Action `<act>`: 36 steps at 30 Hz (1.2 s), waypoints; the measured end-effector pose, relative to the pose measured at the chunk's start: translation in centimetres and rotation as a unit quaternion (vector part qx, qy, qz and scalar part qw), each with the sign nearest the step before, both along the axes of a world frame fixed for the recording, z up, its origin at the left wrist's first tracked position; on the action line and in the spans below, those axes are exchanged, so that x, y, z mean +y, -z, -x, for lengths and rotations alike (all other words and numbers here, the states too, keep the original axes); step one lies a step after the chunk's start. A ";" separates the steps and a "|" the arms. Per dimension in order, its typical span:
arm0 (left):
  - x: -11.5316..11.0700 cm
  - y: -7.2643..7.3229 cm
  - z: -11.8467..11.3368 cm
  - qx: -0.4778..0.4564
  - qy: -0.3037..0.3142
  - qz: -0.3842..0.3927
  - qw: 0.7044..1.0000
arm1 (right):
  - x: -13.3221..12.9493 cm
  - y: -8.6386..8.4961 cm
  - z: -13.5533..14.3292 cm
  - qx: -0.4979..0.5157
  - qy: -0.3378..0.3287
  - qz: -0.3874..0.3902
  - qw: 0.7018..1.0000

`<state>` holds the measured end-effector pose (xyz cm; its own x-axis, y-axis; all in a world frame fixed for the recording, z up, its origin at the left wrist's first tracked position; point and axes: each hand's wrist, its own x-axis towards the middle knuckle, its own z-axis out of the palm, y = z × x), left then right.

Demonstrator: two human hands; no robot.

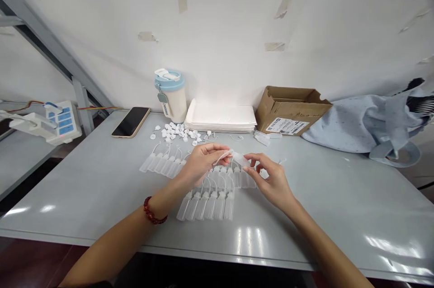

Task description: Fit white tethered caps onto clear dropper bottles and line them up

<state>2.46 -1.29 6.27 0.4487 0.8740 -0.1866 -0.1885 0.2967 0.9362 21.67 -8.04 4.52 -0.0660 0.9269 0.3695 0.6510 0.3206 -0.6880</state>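
Between my two hands is a small translucent plastic bottle [240,159], tilted above the table. My right hand [269,177] pinches its body between thumb and fingertips. At its neck end, my left hand [206,160] has its fingers closed on a thin white cord; the neck is partly hidden by the fingers. Under the hands lie rows of similar bottles with cord loops: a front row [206,206], a left row [161,164] and a middle row [244,179] partly covered by my hands. Small white caps [176,131] are scattered behind my left hand.
On the grey table [111,188] lie a phone [131,122], a lidded cup [174,98] and a stack of white sheets or envelopes [222,117]. A cardboard box [291,109], loose clear bottles [266,138] and a light blue cloth bag [356,120] sit at right. A power strip [61,120] is far left.
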 end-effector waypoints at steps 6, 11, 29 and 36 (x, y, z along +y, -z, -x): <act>-0.4 -0.1 -0.1 0.018 -0.002 0.020 1.000 | 0.0 -0.2 0.1 -0.046 -0.028 -0.065 0.996; -0.9 0.1 -0.4 0.044 -0.007 -0.021 0.999 | -0.2 -0.3 0.2 -0.068 -0.039 -0.094 0.993; -2.1 -0.6 -0.3 0.177 0.035 -0.302 0.936 | -1.0 -0.5 1.4 0.000 -0.034 0.003 0.999; -2.4 -0.5 -0.4 0.204 0.066 -0.386 0.897 | -1.2 -0.5 1.6 0.022 -0.048 0.035 0.998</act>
